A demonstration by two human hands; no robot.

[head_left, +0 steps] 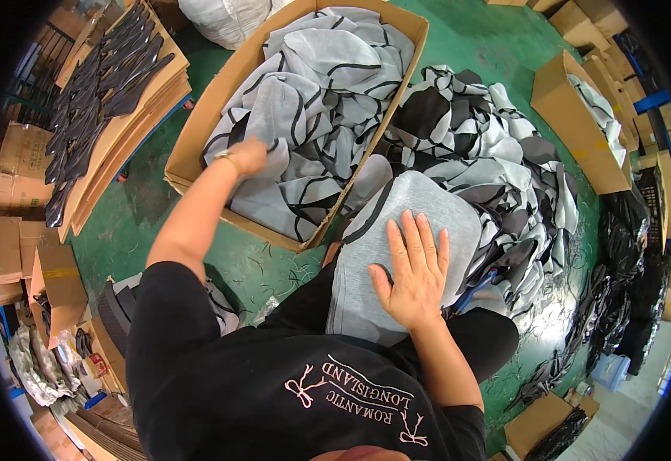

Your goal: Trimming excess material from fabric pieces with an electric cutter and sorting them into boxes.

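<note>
Green workshop floor (143, 207), crowded with cardboard boxes and heaps of cut fabric. Right hand (414, 273) flat on a grey fabric piece (397, 253) across the lap, fingers (420, 238) spread apart, pinning it smooth. Left hand (248, 156) reaching into the large cardboard box (197, 138), fingers curled on a grey panel (274, 115) atop the pile, within easy reach. Black-and-white pieces (489, 161) heaped just beside.

Bright, even light falls from overhead, leaving only soft, short shadows under the cardboard box (197, 165) and the person's arms. Glare whitens the green floor (558, 323) at near right, perhaps from a doorway there. The fisheye bends straight edges toward a black rim. The centre is sharp; the edges smear, and far-right stacks blur.
</note>
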